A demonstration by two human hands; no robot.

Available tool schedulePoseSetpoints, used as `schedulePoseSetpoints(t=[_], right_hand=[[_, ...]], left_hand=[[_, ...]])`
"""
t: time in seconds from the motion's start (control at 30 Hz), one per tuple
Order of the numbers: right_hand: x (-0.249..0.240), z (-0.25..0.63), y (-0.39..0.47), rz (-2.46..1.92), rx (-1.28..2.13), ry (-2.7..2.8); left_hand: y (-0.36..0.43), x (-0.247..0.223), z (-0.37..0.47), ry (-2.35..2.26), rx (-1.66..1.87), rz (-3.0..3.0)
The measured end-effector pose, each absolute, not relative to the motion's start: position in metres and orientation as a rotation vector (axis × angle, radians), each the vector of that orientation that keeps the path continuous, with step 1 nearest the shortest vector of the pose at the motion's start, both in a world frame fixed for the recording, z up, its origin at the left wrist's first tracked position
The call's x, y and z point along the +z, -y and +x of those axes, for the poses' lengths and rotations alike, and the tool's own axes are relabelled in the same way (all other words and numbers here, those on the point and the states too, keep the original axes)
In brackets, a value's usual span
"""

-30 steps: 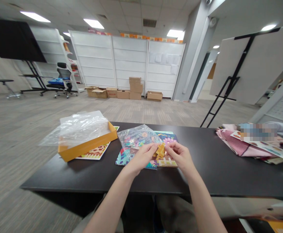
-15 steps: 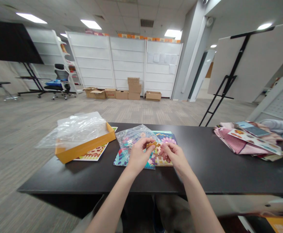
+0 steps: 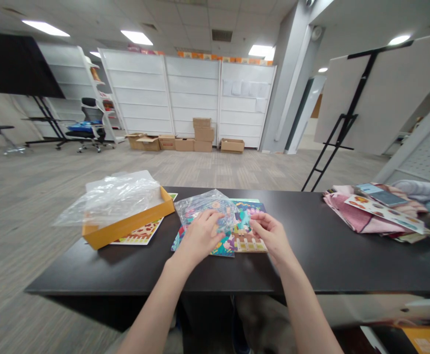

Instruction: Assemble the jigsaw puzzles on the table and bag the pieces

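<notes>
My left hand (image 3: 201, 237) lies over a clear plastic bag (image 3: 215, 199) and a blue-green picture card (image 3: 225, 250), its fingers apart and nothing visible in them. To the right, my right hand (image 3: 272, 235) is held above a colourful picture board (image 3: 246, 245) with a white fence and flowers printed on it. Thumb and forefinger of that hand are pinched together; whatever is between them is too small to make out. Part of the bag and the cards is hidden by my left hand.
On the left of the black table (image 3: 303, 250) a yellow box (image 3: 130, 228) holds clear plastic wrapping (image 3: 122, 194), with a giraffe-patterned card (image 3: 146, 232) under it. Pink cloths (image 3: 342, 211), a sticker sheet (image 3: 384, 214) and a phone (image 3: 384, 195) lie at the right.
My left hand has let go of a small yellow-brown piece held between both hands and moved left, its fingers opening over the bag. My right hand stays nearly in place, still pinched.
</notes>
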State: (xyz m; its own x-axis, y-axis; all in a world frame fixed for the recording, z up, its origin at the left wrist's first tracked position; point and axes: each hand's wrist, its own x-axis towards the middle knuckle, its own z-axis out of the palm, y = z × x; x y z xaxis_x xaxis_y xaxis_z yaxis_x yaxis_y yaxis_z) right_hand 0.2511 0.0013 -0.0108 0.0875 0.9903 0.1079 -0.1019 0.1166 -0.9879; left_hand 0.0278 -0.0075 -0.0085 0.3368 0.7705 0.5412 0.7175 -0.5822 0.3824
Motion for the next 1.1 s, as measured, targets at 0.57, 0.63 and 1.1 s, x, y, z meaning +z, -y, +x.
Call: schedulePoseSetpoints(t=[0.57,0.63,1.1], right_hand=[[-0.017,0.212,-0.006,-1.11,1.258,1.398],[-0.02,0.198,-0.012,-1.104,1.248,1.413],[-0.015,0.226,-0.001,-1.062,1.095,1.551]], left_hand=[[0.018,0.007,0.028,-1.685,1.279,2.311],[0.018,0.007,0.028,-1.675,1.328,2.31],[0.018,0.003,0.027,-1.528,1.276,2.464]])
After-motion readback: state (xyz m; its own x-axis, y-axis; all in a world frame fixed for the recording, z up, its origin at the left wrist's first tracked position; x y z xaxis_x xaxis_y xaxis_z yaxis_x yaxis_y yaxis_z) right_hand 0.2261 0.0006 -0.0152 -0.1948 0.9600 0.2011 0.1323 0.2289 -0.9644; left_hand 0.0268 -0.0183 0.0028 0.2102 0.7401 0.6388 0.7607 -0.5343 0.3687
